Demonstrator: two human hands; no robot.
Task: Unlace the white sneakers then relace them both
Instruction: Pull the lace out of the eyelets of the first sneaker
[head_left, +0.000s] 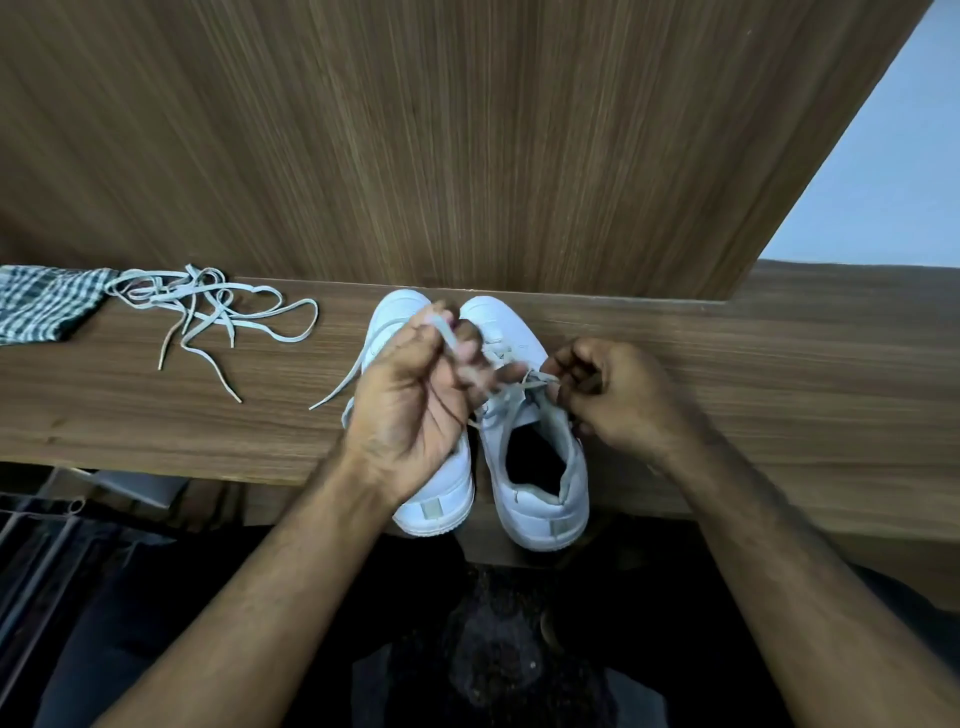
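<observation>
One loose lace (208, 312) is already laid aside on the shelf (779, 364), so one sneaker is judged unlaced. The lace (511, 392) of the right sneaker (540, 467) is pinched by the left hand (415, 410) and the right hand (613, 400); whether it is being pulled out or rethreaded cannot be told

Both forearms are bare to the frame's edge, with no sleeves, watch or rings; the bare left hand (410, 400) and bare right hand (618, 400) are ungloved.

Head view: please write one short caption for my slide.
Both hands, left and right, work a lace on the right sneaker; a loose lace lies aside.
</observation>
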